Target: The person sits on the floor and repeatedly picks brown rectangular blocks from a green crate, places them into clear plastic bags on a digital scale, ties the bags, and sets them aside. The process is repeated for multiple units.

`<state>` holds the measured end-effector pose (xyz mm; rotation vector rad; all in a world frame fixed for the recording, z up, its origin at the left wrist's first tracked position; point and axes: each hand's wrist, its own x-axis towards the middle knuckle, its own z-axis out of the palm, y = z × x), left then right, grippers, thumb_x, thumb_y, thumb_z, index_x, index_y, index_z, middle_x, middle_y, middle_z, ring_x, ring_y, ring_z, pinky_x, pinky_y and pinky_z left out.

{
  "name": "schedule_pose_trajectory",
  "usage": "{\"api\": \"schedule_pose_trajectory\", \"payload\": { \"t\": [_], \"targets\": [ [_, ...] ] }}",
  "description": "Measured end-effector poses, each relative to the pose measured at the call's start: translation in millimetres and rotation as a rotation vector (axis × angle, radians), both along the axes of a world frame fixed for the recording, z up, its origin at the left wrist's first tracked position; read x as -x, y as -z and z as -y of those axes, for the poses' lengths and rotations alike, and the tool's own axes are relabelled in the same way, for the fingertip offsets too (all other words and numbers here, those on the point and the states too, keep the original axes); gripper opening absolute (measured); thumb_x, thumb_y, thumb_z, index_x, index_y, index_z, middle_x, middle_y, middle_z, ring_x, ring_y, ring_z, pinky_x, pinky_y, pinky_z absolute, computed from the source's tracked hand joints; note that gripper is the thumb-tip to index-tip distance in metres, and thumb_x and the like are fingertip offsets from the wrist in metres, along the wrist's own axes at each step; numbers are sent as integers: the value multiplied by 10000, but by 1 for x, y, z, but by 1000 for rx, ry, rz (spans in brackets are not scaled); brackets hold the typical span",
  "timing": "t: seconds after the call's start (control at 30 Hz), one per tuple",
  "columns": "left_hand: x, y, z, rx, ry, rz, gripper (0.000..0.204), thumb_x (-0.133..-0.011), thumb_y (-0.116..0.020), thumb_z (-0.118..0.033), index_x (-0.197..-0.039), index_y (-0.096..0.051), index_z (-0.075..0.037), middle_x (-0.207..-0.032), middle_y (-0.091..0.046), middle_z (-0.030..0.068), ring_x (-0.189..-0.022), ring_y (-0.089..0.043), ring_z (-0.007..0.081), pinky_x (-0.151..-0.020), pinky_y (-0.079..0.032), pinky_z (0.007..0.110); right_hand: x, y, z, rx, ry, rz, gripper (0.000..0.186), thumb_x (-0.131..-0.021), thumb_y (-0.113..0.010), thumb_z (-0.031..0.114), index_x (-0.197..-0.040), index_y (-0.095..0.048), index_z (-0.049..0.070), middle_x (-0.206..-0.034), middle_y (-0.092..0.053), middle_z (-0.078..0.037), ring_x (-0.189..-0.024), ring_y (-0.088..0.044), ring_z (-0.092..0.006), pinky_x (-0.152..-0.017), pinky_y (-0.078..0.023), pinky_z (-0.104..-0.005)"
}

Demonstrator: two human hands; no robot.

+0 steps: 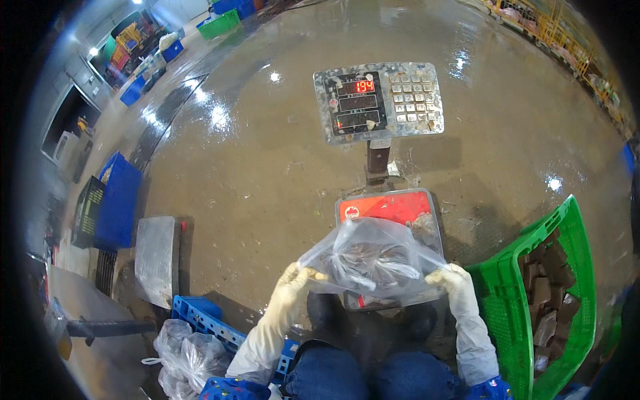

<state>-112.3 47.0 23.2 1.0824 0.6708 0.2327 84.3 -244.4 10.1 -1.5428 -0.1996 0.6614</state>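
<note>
A clear plastic bag (350, 260) is stretched out between my two gloved hands, above the red-topped platform (393, 208) of a floor scale. Dark pieces show dimly through the film; what they are I cannot make out. My left hand (298, 275), in a pale glove, pinches the bag's left corner. At the opposite corner my right hand (451, 277) grips the edge between thumb and fingers. Behind the bag, the scale's head (353, 102) stands on a short post, with a lit red display and a keypad.
Close on my right, a tilted green crate (508, 303) holds several brown blocks (552, 300). To my left lie a blue crate (207, 319), crumpled clear bags (190, 360) and a metal platform (157, 260). Farther left stands a blue bin (119, 203). The floor (247, 180) looks wet.
</note>
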Motion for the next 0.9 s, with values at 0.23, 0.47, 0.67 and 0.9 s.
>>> {"api": "schedule_pose_trajectory", "payload": {
  "t": [0.23, 0.47, 0.67, 0.9],
  "targets": [
    [-58, -111, 5, 60, 110, 284, 418, -971, -539, -364, -1139, -591, 16, -855, -602, 59, -859, -597, 201, -917, -458, 388, -10, -138, -27, -214, 105, 113, 298, -968, -452, 170, -954, -658, -44, -744, -600, -57, -655, -546, -129, -656, -465, -272],
    [-97, -66, 15, 126, 249, 73, 482, -966, -551, -330, -1314, -510, 0, -1071, -643, 95, -993, -614, 208, -955, -448, 378, -45, -98, -31, 28, -106, 40, 292, -969, -488, 206, -946, -672, -19, -747, -660, -99, -662, -621, -153, -642, -492, -269],
    [-108, -72, 73, -552, 551, 241, 759, -896, -651, -261, -1503, -249, -48, -1430, -453, 191, -1298, -467, 288, -1074, -364, 401, 2, -55, -74, 461, -245, 632, 262, -794, -688, 280, -926, -663, 55, -881, -674, -168, -791, -662, -336, -758, -522, -395],
    [-115, -28, 65, -1253, 594, 202, 974, -698, -792, -162, -1482, -236, -2, -1440, -393, 257, -1379, -359, 338, -1162, -206, 449, -8, -65, -56, 399, -191, 802, 88, -790, -683, 182, -791, -658, 98, -762, -662, -108, -681, -657, -300, -609, -516, -388]
  ]
}}
